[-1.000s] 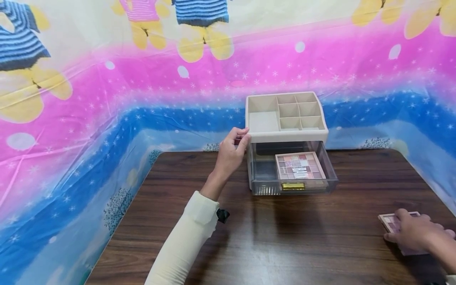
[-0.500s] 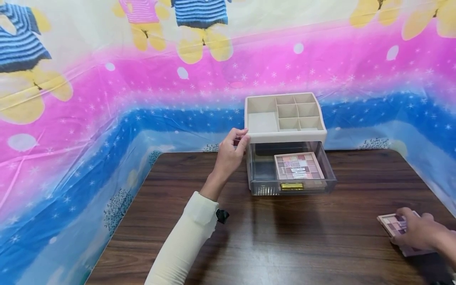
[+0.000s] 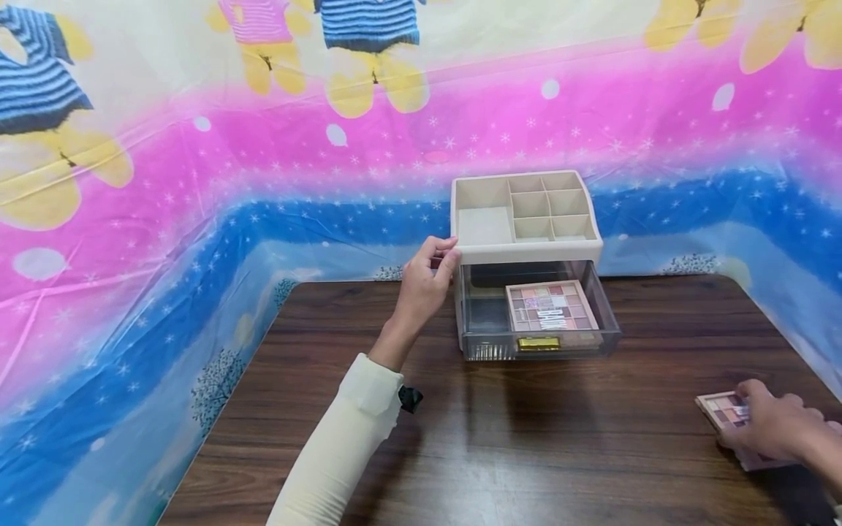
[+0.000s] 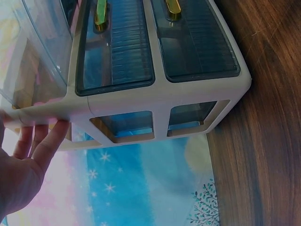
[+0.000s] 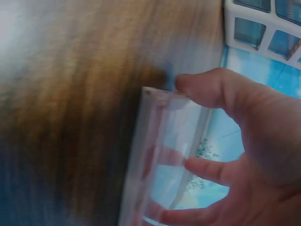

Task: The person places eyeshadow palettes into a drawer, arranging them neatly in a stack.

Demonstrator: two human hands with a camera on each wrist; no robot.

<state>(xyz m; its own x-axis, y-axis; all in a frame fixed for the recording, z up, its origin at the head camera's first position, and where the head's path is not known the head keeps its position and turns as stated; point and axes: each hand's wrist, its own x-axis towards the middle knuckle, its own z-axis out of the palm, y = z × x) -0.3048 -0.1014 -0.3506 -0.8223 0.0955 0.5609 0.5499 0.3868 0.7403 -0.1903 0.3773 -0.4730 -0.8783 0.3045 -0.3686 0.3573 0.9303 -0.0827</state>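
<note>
A cream drawer organizer [image 3: 529, 253] stands at the back of the table, its top drawer [image 3: 605, 307] pulled out. Inside that clear grey drawer lies an eyeshadow palette [image 3: 551, 307], toward the right. My left hand [image 3: 426, 288] holds the organizer's upper left front corner, thumb in front and fingers at the side; the left wrist view also shows these fingers on the cream frame [image 4: 160, 89]. At the table's right, my right hand [image 3: 776, 431] grips a second eyeshadow palette [image 3: 722, 410]. Thumb and fingers span this palette's clear lid [image 5: 178, 127] in the right wrist view.
Open compartments [image 3: 485, 225] of different sizes form the organizer's top. Below the pulled drawer, two lower drawers [image 4: 197, 52] with gold handles are closed. A patterned cloth [image 3: 368, 168] hangs behind the dark wooden table [image 3: 526, 453], close to its back edge.
My right hand has shifted slightly to the right over the palette, so more of its left part shows. The left hand keeps its hold on the organizer; the drawer has not moved.
</note>
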